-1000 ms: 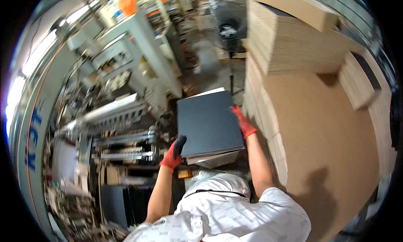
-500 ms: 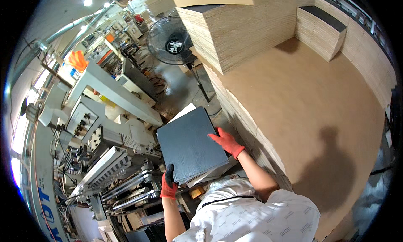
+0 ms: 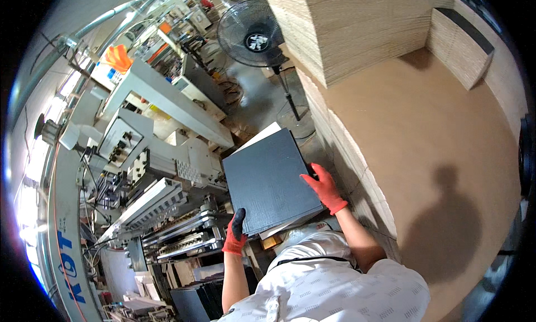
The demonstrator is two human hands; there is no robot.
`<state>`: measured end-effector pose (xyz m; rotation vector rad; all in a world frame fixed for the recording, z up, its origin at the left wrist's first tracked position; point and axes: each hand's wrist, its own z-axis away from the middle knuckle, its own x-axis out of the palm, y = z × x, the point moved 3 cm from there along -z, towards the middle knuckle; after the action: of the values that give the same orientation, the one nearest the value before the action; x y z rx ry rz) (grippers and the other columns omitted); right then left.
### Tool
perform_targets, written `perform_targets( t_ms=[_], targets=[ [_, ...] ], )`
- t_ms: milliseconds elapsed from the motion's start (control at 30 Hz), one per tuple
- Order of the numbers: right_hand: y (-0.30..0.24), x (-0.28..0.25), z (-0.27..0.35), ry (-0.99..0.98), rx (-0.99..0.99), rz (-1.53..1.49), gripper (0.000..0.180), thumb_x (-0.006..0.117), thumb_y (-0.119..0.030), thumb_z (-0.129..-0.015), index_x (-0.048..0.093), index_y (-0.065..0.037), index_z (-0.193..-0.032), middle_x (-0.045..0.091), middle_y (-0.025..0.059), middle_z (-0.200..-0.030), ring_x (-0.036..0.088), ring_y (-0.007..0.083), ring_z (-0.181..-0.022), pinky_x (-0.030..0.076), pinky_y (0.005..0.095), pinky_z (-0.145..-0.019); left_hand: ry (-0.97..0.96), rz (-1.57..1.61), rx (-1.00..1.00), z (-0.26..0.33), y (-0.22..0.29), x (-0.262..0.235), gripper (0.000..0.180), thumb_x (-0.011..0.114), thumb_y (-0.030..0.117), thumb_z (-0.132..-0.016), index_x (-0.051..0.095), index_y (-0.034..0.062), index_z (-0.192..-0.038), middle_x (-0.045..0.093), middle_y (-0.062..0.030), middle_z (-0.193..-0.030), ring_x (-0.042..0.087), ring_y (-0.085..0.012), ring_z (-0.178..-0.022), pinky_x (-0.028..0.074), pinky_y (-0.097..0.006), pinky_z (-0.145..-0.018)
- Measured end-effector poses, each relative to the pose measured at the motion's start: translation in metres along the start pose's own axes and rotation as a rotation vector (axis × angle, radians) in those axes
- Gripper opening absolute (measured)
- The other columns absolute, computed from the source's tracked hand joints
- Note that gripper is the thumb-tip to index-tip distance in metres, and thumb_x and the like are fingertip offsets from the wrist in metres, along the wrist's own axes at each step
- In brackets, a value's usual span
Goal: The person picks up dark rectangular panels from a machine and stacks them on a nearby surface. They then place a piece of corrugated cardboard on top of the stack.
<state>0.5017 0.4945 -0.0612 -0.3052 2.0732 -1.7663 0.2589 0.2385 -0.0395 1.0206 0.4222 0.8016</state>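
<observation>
A stack of flat black boards [image 3: 269, 179] with a leather-like grain lies in front of me, its edges nearly lined up. My left hand [image 3: 235, 234], in a red glove with a dark coating, grips the near left corner, the thumb up along the side. On the right edge is my right hand [image 3: 326, 190], also in a red glove; its thumb reaches over the top face while other fingers go down the side, partly hidden. Pale sheets [image 3: 262, 136] stick out from beneath the boards at the far side.
Left of the boards stands a machine with metal rails [image 3: 187, 232] and a grey frame [image 3: 173, 107]. A pedestal fan [image 3: 257, 40] is ahead. On the right, a brown-topped pallet stack [image 3: 413, 132] carries tall piles of boards [image 3: 363, 34]. More dark boards [image 3: 195, 302] sit low at left.
The whole view has shifted, so the boards, hands and surroundings appear farther right. Both hands stay on the boards; the right thumb and fingers look slightly more spread.
</observation>
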Motion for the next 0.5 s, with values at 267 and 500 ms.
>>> perform_targets(
  t_ms=[267,500],
  targets=[
    [0.016,0.014,-0.003,0.002,0.036,-0.122,0.061,0.078,-0.04,-0.089,0.061,0.002,-0.13,0.068,0.018,-0.119,0.065,0.0292,-0.109,0.05,0.0397,-0.096,-0.116,-0.024,0.273,-0.028,-0.044,-0.043,0.054,0.068,0.03,-0.1,0.057,-0.0007,-0.143,0.061,-0.0096,-0.143,0.055,-0.0215,-0.133,0.042,-0.036,-0.113],
    [0.014,0.006,-0.001,0.07,-0.027,-0.08,0.058,0.078,-0.041,-0.089,0.062,0.001,-0.127,0.069,0.0187,-0.115,0.067,0.0278,-0.107,0.051,0.0395,-0.093,-0.182,0.308,-0.099,-0.028,-0.027,-0.031,0.047,0.067,0.024,-0.099,0.06,0.0036,-0.141,0.063,-0.009,-0.138,0.057,-0.0227,-0.13,0.046,-0.04,-0.11]
  ],
)
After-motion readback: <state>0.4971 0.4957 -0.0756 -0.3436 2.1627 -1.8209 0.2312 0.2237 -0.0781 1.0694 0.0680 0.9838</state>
